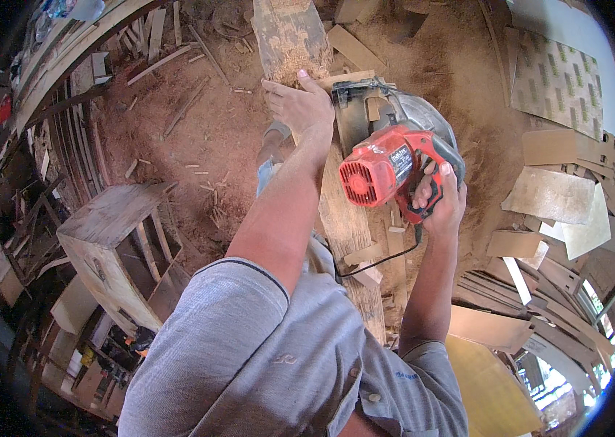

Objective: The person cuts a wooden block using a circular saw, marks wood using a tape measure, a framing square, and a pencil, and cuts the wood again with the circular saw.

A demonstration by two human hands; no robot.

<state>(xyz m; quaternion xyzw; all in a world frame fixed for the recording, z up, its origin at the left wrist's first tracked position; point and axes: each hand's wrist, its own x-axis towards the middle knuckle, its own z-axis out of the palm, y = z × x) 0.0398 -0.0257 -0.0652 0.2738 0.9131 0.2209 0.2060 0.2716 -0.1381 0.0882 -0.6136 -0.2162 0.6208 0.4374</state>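
My right hand [444, 200] is wrapped round the rear handle of a red and black circular saw [378, 166]. The saw's grey blade guard [424, 116] faces away to the right, and its base lies over a long sawdust-covered plank [347, 222]. My left hand [300, 103] lies across the plank's far part, left of the saw's base, with thumb and fingers apart. A thin wood strip [351, 77] sits by the saw's front edge. The blade is hidden, so I cannot tell whether it touches wood.
A black power cord [387, 261] loops from the saw toward my body. On the left stands an open wooden box frame [114, 247]. Offcuts [205, 186] and sawdust cover the floor. Stacked boards and panels [551, 193] line the right side. A foot [272, 142] shows below my left forearm.
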